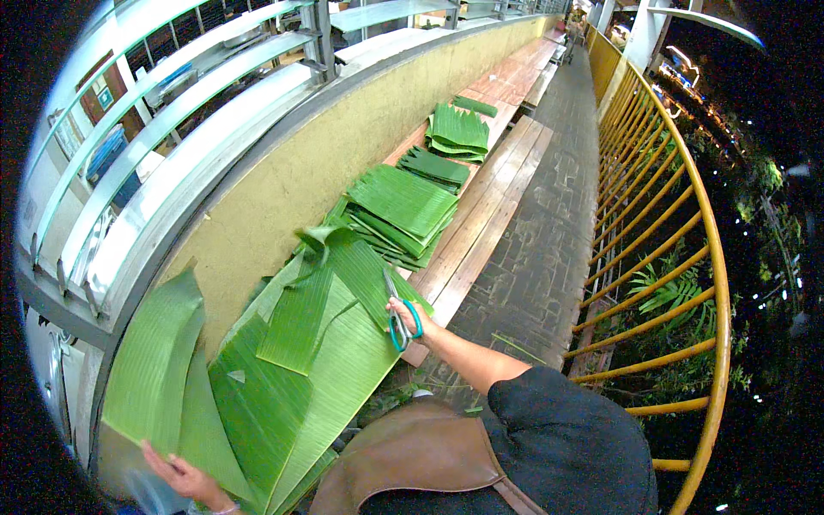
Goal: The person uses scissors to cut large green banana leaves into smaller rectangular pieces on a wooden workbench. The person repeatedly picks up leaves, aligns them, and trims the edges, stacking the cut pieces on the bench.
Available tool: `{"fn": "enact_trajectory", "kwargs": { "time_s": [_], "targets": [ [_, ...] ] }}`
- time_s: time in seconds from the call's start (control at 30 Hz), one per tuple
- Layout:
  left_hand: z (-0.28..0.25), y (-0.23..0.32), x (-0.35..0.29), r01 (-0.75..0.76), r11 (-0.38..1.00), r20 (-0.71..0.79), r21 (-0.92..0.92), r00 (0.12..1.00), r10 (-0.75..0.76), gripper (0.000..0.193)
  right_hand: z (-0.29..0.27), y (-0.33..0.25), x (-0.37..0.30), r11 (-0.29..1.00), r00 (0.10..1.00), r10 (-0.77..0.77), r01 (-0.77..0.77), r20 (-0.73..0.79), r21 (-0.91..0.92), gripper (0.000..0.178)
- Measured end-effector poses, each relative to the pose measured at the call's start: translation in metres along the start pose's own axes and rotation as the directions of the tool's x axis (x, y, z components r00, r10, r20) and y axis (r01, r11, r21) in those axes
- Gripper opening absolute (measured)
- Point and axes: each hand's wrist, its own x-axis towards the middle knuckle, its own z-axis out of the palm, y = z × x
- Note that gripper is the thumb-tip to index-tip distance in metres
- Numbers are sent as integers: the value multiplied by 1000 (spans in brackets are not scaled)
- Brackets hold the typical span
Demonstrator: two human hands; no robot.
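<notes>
My left hand (190, 481) is at the lower left, its fingers closed on the bottom edge of a broad green banana leaf piece (159, 356) that rises along the wall. In my right hand (407, 314) is a pair of scissors (390, 287) with teal handle loops, the blades pointing away from me over the leaves. Between my hands lie large overlapping banana leaf sheets (339, 369), with a narrower cut strip (296, 330) on top. A curled leaf end (319, 243) sticks up at the far side of this pile.
Farther along the wooden bench (493, 202) sit a stack of trimmed leaves (403, 202), a darker bundle (436, 167) and another stack (459, 129). A yellow wall (257, 184) runs on the left, a yellow railing (699, 184) on the right, with a paved walkway (536, 232) between.
</notes>
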Motion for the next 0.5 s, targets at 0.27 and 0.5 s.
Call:
{"fn": "enact_trajectory", "kwargs": {
  "time_s": [0.27,0.5],
  "targets": [
    [105,139,-81,-93,863,672,-496,589,449,60,-3,-13,-6,952,937,303,-290,175,-94,45],
    [144,147,-140,-194,831,692,-521,475,544,52,-6,-17,-74,933,929,334,-302,160,-195,42]
  ]
}}
